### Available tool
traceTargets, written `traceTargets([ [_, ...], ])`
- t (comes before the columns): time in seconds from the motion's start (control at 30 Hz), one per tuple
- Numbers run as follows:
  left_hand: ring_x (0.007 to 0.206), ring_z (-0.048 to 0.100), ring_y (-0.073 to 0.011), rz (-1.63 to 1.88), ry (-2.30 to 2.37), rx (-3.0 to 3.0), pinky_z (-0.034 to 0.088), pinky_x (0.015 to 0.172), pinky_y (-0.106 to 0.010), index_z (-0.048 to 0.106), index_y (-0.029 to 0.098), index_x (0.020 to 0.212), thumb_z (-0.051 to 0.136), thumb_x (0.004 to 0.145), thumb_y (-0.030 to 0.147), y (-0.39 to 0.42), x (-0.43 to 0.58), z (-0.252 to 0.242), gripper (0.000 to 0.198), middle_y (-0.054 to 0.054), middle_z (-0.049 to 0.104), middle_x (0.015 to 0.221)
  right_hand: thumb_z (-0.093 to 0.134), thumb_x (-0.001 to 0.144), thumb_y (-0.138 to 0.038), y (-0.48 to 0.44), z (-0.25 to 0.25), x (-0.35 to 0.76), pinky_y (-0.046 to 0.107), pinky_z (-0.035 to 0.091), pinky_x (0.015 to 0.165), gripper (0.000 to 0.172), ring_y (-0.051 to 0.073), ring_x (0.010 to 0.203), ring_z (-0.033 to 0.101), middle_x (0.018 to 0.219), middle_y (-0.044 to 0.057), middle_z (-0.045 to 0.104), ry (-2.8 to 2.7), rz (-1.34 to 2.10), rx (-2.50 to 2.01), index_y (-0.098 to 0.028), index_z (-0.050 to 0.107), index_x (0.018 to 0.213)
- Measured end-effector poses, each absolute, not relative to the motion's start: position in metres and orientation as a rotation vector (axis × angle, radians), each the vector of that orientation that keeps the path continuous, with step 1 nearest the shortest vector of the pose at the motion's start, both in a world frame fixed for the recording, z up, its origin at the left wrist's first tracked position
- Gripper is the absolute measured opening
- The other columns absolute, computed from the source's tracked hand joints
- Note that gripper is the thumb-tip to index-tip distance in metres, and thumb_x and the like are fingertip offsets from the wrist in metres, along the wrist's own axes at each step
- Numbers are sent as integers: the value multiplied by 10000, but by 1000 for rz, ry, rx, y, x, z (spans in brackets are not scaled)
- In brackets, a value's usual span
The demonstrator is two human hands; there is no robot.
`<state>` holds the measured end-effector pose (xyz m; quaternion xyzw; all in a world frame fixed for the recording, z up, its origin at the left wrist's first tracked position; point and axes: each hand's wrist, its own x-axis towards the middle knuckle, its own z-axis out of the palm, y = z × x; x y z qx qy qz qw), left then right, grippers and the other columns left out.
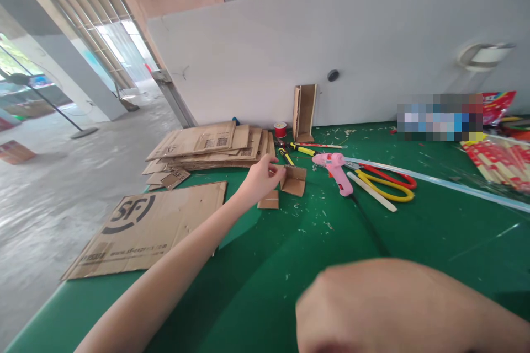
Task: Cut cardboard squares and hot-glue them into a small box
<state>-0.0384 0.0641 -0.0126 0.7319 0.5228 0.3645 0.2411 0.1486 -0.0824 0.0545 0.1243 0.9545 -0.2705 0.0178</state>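
Observation:
My left hand reaches over the green table, its thumb and fingers pinched at the left edge of a small folded cardboard piece. Just below that hand lies a small flat cardboard piece. My right hand is close to the camera at the bottom; its fingers are hidden from view. A pink hot glue gun with a long clear glue stick in its back lies right of the folded piece. Beside it are scissors with red and yellow handles and a pale wooden stick.
Stacked cardboard sheets and a large printed sheet lie at left. A tall open cardboard box leans by the white wall panel, near a red spool and yellow-handled pliers. Red packets lie far right.

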Motion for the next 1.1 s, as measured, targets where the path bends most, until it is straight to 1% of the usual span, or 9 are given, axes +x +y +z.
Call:
traceTargets([
  [0.13,926,608,-232,574,1469,2373,458,830,-349,614,183,1005,404,874,215,50,-59,-5,250,-100,655,966,580,622,84,-47,26,161,302,490,563,343,218,711,657,805,50,684,3014,125,1032,-176,655,833],
  [0.3,956,545,-267,98,1486,2620,432,785,-349,597,171,893,496,854,375,28,-77,3,231,-97,573,963,648,767,-150,-27,12,166,317,474,484,27,229,623,657,707,43,658,2976,110,1162,-166,649,788],
  [0.37,885,541,-238,173,1478,2594,412,710,-314,562,176,858,515,842,357,23,-78,8,187,-72,569,915,629,797,-190,-23,10,162,317,474,471,119,244,651,668,746,58,670,2988,58,1279,-150,653,906],
  [0.5,611,469,-135,355,1279,2344,325,535,-252,497,196,753,549,806,336,18,-67,18,159,16,524,698,533,886,-317,-15,-3,148,286,509,501,389,206,746,679,992,105,683,3160,-664,1563,-174,509,1247],
  [0.6,596,488,-118,505,1185,2188,349,515,-236,496,190,744,567,796,364,15,-54,19,195,22,525,682,461,912,-313,-7,-20,139,238,508,455,220,142,619,643,845,53,668,2930,-1618,1676,-191,551,1073],
  [0.7,704,580,-150,643,1245,2153,462,610,-273,545,184,877,519,838,404,17,-51,21,225,-17,608,785,485,880,-322,-3,-35,133,223,477,375,149,100,474,549,693,-13,575,2580,-2173,1923,-194,526,945],
  [0.8,1062,570,-224,745,1284,2373,472,897,-380,485,189,1203,522,826,316,29,-58,24,400,-98,606,1134,522,834,-305,-3,-42,129,197,454,346,211,98,532,539,760,-18,543,2313,-2521,2294,-205,501,1018],
  [0.97,1418,193,-301,333,1102,2459,248,1140,-437,105,156,1473,629,677,200,59,-66,13,953,-168,145,1550,571,779,-274,-6,-41,128,216,481,350,546,108,540,535,785,-34,511,2048,-2788,2548,-272,386,1292],
  [1.1,1358,348,-267,404,995,2367,320,1102,-409,222,177,1439,589,723,189,73,-59,-2,805,-140,337,1485,664,744,-342,-5,-44,128,255,545,422,588,158,672,612,863,4,561,2194,-2832,2400,-230,409,1263],
])
